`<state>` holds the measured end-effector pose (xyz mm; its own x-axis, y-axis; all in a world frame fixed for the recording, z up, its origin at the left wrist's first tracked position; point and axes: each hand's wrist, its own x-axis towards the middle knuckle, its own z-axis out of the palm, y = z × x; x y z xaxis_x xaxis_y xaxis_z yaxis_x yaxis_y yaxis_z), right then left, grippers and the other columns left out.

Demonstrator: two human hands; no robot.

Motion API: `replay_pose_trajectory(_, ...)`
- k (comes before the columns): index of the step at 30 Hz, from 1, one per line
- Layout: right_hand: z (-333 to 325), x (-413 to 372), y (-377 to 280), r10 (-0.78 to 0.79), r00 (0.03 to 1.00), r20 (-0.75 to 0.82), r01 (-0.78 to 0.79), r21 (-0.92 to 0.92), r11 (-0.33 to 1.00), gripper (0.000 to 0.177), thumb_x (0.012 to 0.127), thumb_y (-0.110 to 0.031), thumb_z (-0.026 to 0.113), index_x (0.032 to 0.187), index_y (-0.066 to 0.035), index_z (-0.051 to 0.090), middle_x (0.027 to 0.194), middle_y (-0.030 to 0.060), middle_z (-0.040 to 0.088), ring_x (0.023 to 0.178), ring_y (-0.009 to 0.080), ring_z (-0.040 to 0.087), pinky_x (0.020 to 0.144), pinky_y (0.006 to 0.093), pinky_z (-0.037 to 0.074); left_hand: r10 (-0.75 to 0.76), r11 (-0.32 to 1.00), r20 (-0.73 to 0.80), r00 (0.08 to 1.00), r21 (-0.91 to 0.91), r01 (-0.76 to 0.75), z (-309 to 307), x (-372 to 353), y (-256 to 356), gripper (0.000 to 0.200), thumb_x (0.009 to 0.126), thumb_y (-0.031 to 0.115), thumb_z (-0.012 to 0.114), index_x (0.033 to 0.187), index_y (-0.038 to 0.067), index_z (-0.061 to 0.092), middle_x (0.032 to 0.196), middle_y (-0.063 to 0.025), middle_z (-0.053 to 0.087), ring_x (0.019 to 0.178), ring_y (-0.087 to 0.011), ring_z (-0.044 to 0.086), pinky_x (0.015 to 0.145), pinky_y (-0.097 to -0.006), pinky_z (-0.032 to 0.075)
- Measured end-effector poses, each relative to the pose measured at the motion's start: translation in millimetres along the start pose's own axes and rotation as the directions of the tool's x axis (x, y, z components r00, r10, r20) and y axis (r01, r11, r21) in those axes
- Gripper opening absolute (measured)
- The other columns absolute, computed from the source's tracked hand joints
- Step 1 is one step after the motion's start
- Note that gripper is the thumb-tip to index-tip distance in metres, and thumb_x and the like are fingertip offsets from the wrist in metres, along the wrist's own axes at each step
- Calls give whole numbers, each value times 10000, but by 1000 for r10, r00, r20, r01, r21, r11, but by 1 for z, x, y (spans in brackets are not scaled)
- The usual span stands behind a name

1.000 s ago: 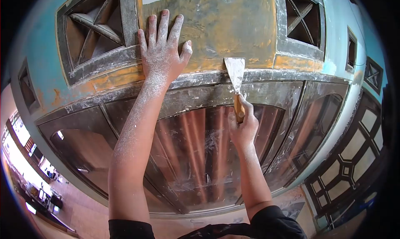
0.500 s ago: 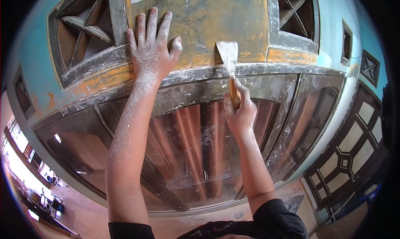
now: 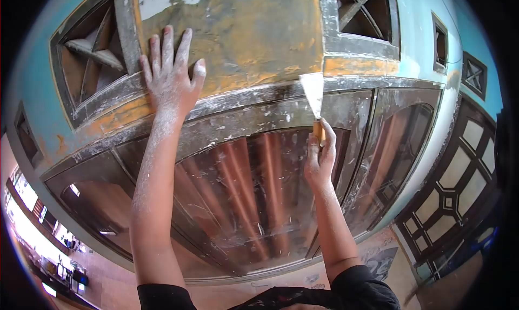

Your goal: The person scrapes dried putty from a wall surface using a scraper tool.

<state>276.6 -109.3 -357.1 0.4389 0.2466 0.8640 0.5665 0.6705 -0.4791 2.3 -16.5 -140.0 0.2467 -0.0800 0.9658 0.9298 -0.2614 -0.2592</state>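
My left hand [image 3: 172,85], dusted with white powder, lies with fingers spread against the left part of a scraped wall panel [image 3: 243,34]. This panel is mottled olive and ochre, with pale patches along its top. In my right hand [image 3: 322,153] is a paint scraper [image 3: 313,94], gripped by its wooden handle. Its broad blade points up, the edge at the panel's lower right corner, just over the dark wooden ledge [image 3: 259,98]. White dust and flecks cover the ledge and the frame below it.
Crossed-bar vents [image 3: 367,10] in weathered frames flank the panel. Below the ledge are glazed wooden panes [image 3: 254,196] with reddish curtains behind. A dark panelled door [image 3: 451,175] stands at right. Turquoise wall [image 3: 46,88] runs along the left, with a bright opening lower down.
The scraper in my right hand has moved right and slightly lower, toward the panel's corner. My view has shifted a little; the left hand stays spread on the panel.
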Motion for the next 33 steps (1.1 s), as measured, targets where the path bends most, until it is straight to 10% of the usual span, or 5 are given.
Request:
replay_pose_trajectory(7,-48,29,18,387,922,21,-367,366,855,546,996,24,439,1539,35,381,1423,193,551,1229,238,601,1041,348,471,22,1000,67,997,-5,-22,10,3,63,708,977,410,577,1630,279,334,1721,-116,199,1566,-437,168,1220,-679,153)
replay_pose_trajectory(9,-61,46,33,74,992,-101,-62,113,992,526,1009,-5,449,1531,31,390,1457,203,528,1286,236,567,1091,356,431,99,995,127,987,12,-101,14,11,97,690,974,489,556,1615,326,359,1723,-94,202,1561,-434,194,1222,-675,168)
replay_pose_trajectory(18,-122,134,49,236,967,-98,-235,20,972,578,969,-2,437,1546,-15,407,1299,231,650,1038,271,651,968,366,493,318,935,205,926,-231,-270,40,34,244,732,942,533,609,1604,312,387,1723,-122,192,1588,-388,123,1220,-689,113)
replay_pose_trajectory(23,-134,162,72,-19,987,-159,-41,-365,930,611,926,-36,466,1536,-24,442,1218,312,653,1099,440,645,980,452,493,395,896,176,902,-292,-335,56,42,292,695,971,494,586,1608,311,379,1726,-95,193,1591,-376,116,1225,-687,102)
replay_pose_trajectory(33,-162,182,55,238,971,9,-174,-661,730,586,1047,-321,508,1584,-151,343,933,306,711,900,503,690,845,592,531,455,877,156,877,-250,-411,69,60,350,624,978,478,600,1572,387,431,1712,-104,225,1540,-509,164,1211,-697,150)
